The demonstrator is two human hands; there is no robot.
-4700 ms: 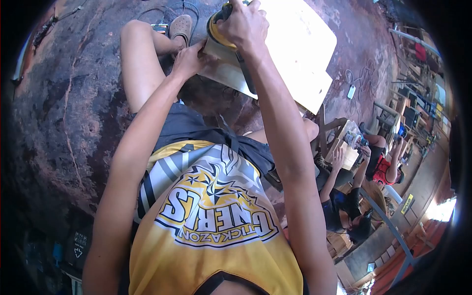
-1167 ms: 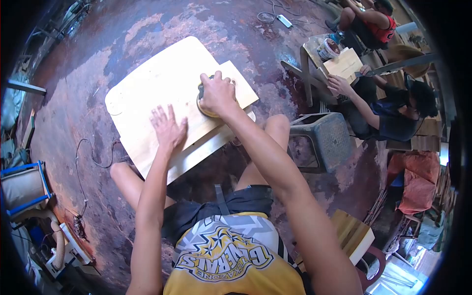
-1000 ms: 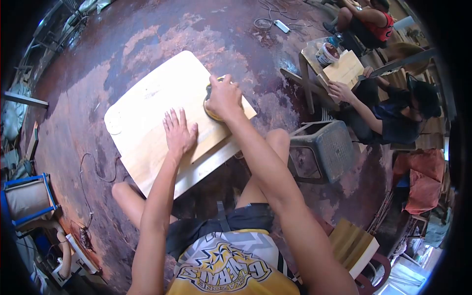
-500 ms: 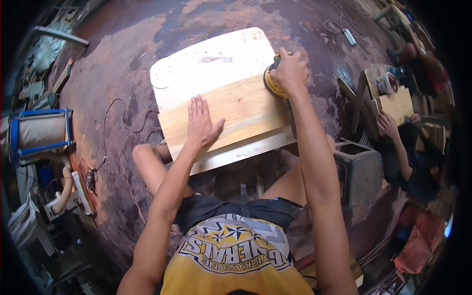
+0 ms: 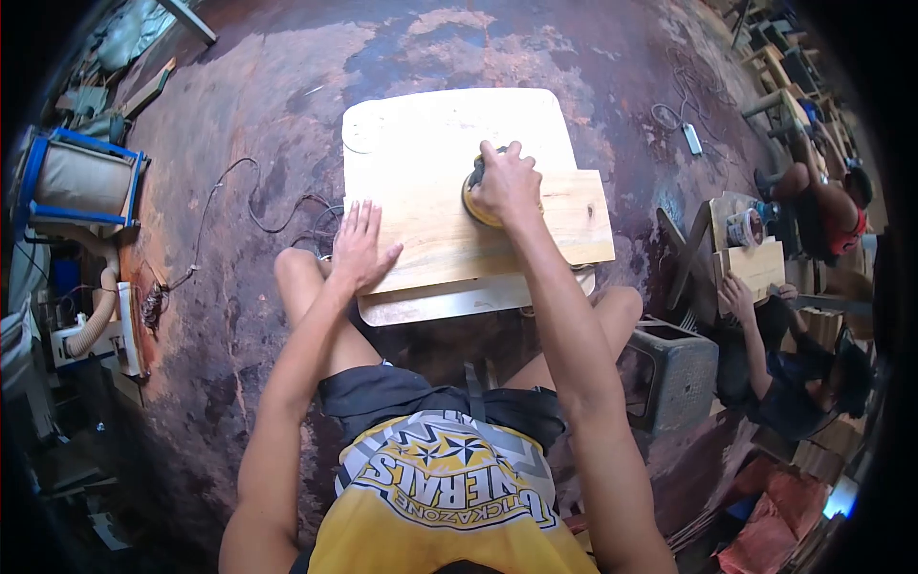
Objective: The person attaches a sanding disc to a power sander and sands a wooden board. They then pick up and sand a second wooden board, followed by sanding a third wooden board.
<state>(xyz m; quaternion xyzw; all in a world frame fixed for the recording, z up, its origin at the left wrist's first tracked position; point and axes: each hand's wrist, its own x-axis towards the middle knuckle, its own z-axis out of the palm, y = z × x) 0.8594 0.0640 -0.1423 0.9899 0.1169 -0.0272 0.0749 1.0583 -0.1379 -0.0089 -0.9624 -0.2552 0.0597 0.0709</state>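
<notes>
A wooden board [image 5: 430, 239] lies across a white low tabletop [image 5: 430, 124] in front of me. My left hand [image 5: 360, 251] rests flat on the board's left end, fingers stretched out and thumb apart. My right hand [image 5: 510, 182] is wrapped over the top of a yellow and black sander [image 5: 475, 203], which sits on the middle of the board. The hand hides much of the sander. The board's right end, with a dark knot, sticks out past the tabletop.
A power strip [image 5: 691, 139] with cords lies on the floor at right. Nearby stand a grey stool [image 5: 671, 373] and a co-worker [image 5: 798, 383] holding a wooden piece [image 5: 751, 269]. A blue-framed dust bag [image 5: 84, 182] stands at left; a cord [image 5: 251, 196] crosses the floor.
My right hand has moved the sander left, from the board's right end to its middle. My left hand stays on the left end. The camera view has shifted.
</notes>
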